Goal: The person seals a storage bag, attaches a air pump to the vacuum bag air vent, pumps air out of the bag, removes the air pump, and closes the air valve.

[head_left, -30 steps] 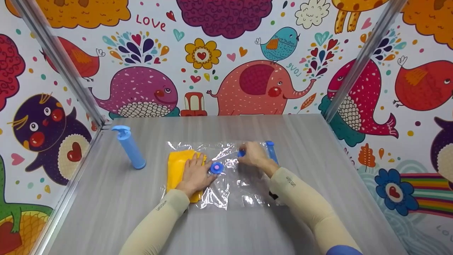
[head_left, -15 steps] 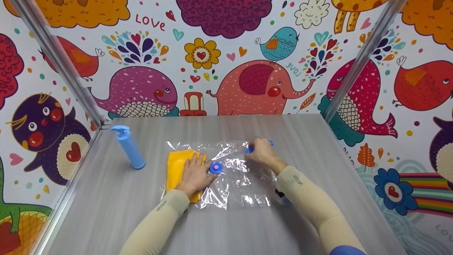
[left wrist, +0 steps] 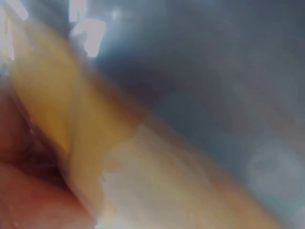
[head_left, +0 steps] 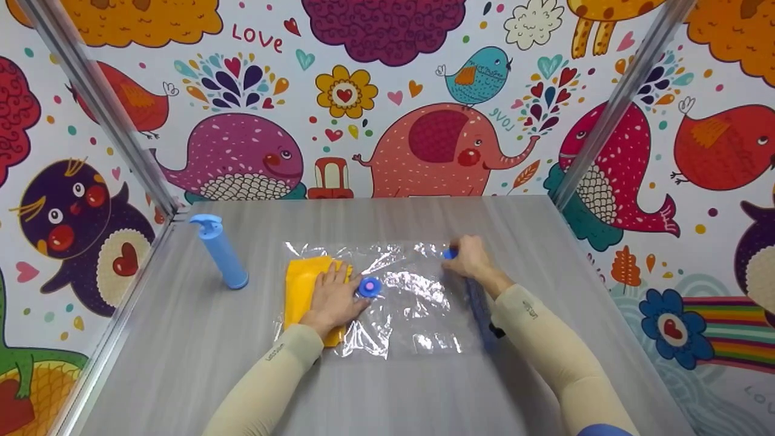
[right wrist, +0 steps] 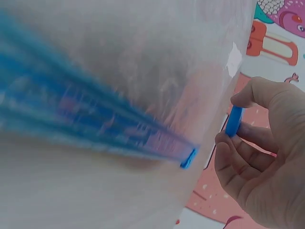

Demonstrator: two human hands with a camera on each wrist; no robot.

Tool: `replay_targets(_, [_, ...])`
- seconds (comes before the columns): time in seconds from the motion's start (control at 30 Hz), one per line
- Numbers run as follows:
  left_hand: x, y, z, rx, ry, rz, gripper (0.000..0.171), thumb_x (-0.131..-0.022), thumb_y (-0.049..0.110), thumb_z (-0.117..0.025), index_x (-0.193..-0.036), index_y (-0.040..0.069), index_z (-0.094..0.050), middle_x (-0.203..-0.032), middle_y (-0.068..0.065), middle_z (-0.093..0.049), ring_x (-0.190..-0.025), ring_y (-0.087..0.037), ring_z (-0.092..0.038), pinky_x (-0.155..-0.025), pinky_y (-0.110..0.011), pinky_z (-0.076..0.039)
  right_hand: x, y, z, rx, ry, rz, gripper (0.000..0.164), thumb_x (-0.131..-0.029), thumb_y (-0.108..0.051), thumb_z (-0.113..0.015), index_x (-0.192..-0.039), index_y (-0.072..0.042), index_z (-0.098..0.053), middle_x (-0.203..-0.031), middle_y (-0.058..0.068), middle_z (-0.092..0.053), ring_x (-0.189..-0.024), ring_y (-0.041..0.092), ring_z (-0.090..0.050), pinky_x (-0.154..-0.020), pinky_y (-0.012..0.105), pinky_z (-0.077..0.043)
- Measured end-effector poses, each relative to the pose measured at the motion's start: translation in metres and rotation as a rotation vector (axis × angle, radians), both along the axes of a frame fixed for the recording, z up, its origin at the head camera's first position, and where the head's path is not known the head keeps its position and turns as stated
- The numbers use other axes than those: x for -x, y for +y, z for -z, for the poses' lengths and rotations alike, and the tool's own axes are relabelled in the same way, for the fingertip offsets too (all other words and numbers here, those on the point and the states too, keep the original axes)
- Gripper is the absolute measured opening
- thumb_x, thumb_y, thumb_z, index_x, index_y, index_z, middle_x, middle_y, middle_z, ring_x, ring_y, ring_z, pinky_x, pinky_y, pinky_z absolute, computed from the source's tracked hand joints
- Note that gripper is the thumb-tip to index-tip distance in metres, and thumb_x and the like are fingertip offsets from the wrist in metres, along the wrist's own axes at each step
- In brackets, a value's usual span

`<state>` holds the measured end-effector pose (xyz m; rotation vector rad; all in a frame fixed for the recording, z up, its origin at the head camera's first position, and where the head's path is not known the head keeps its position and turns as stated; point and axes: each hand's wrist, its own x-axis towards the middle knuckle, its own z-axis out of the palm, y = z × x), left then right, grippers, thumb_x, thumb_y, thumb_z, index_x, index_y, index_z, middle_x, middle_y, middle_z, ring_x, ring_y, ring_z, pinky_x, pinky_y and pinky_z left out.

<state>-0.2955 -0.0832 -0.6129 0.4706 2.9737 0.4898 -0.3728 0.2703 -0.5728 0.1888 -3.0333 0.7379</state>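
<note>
A clear vacuum storage bag [head_left: 418, 303] lies flat on the table, with folded yellow cloth [head_left: 298, 284] at its left end. My left hand [head_left: 333, 301] rests on the bag over the cloth, its fingers spread and thumb beside the blue valve [head_left: 370, 287] with a pink centre. In the left wrist view, blurred yellow [left wrist: 52, 81] shows beside part of that hand. My right hand [head_left: 473, 260] pinches a small round blue cap [right wrist: 234, 121] between thumb and fingers, above the bag's far right corner. Near it runs the blue zip strip [right wrist: 119, 119], a small blue slider [right wrist: 189, 158] at its end.
A light blue hand pump [head_left: 224, 254] stands upright on the grey table [head_left: 387, 393] to the left of the bag. Walls with printed cartoon animals [head_left: 436, 151] close off the back and both sides.
My right hand has moved to the right with the blue cap, along the bag's far edge toward the zip end. The left hand has stayed on the cloth.
</note>
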Motion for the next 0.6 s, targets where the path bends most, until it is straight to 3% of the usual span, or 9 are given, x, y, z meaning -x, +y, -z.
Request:
replay_targets(0.03, [0.000,0.000,0.000,0.001,0.000,0.001,0.072,-0.107,0.055,-0.065,-0.166,0.014,-0.056,-0.184,-0.025,-0.031,-0.173,-0.054,-0.021,-0.141,-0.073,-0.019,-0.006,-0.001,-0.008,0.004,-0.045,0.022,0.050,-0.091,-0.022,-0.086,-0.130,0.008,-0.077,-0.126,0.027,-0.080,-0.118,0.042,-0.077,-0.106,0.058,-0.065])
replay_targets(0.13, [0.000,0.000,0.001,0.004,-0.005,0.000,0.073,-0.108,0.056,-0.064,-0.167,0.014,-0.054,-0.185,-0.024,-0.029,-0.174,-0.053,-0.019,-0.142,-0.072,-0.018,-0.010,0.007,-0.011,0.021,-0.075,0.058,0.055,-0.093,-0.022,-0.086,-0.137,0.008,-0.074,-0.133,0.029,-0.078,-0.123,0.043,-0.076,-0.110,0.059,-0.064])
replay_targets(0.43, [0.000,-0.001,-0.002,0.004,-0.012,0.002,0.074,-0.107,0.055,-0.065,-0.167,0.013,-0.054,-0.185,-0.024,-0.029,-0.174,-0.054,-0.019,-0.142,-0.072,-0.016,-0.006,0.036,-0.009,0.018,-0.077,0.115,0.049,-0.095,-0.021,-0.086,-0.131,0.010,-0.075,-0.130,0.031,-0.078,-0.121,0.046,-0.074,-0.110,0.060,-0.062])
replay_targets(0.6, [-0.002,0.000,-0.003,0.013,-0.014,-0.002,0.074,-0.108,0.058,-0.064,-0.168,0.015,-0.053,-0.186,-0.022,-0.029,-0.175,-0.052,-0.018,-0.142,-0.071,-0.016,-0.005,0.046,-0.011,0.072,-0.157,0.183,0.049,-0.102,-0.020,-0.081,-0.140,0.007,-0.069,-0.137,0.031,-0.073,-0.124,0.044,-0.071,-0.112,0.060,-0.062])
